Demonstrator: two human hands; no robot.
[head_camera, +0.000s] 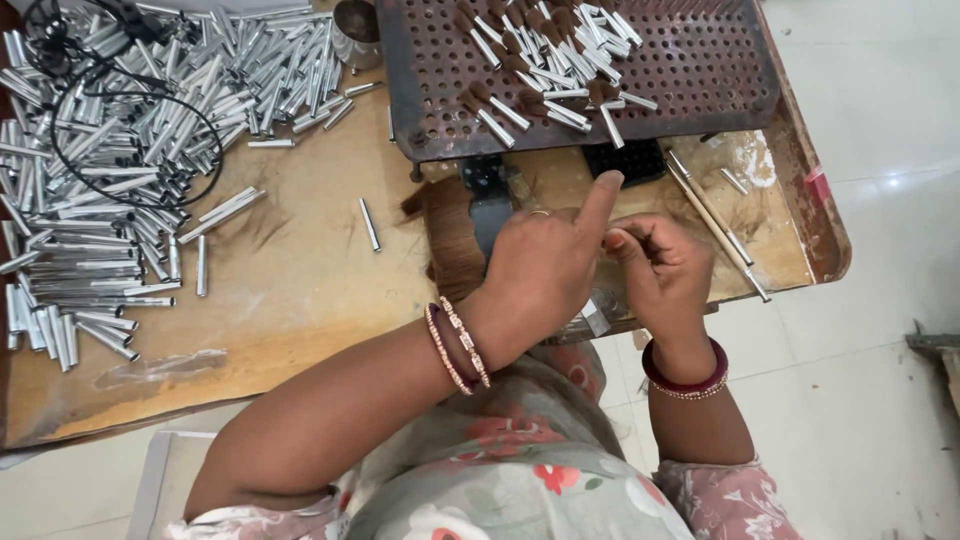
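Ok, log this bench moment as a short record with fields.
left hand: forefinger raised, closed over a brown hair bundle
right hand: fingertips pinched together, what they hold is too small to tell
perforated tray: bears finished brush tips
metal tubes: heaped loose at the bench's left
black cable: looped over the tubes

I've got a bundle of brown bristle hair (455, 235) lying flat on the wooden board, fanned a bit, right under my left hand (545, 270). Something thin and pale (612, 238) is pinched in my right hand (665, 270), probably a small tuft, hard to tell.
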